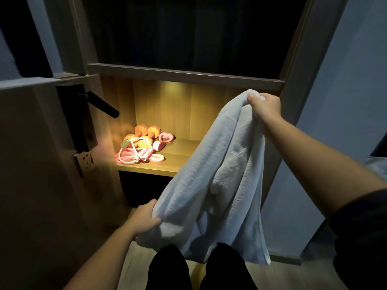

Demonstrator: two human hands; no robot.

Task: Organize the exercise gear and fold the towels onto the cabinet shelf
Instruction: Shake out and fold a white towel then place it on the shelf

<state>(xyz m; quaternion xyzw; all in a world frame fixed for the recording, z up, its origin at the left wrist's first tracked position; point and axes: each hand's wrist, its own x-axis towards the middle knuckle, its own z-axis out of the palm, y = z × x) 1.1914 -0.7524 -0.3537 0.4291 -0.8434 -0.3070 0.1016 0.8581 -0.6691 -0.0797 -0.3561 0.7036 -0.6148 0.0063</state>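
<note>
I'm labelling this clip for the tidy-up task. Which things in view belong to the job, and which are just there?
Part of the job: white towel, gripped by left hand and right hand; orange dumbbells, pink skipping rope and pink heart-shaped ring on the lit shelf.
Just there: black door handle; wall socket.

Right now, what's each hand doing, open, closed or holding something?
Left hand: fingers closed, gripping the lower edge of the white towel.
Right hand: fingers closed, gripping the towel's upper end, raised in front of the cabinet shelf.
</note>
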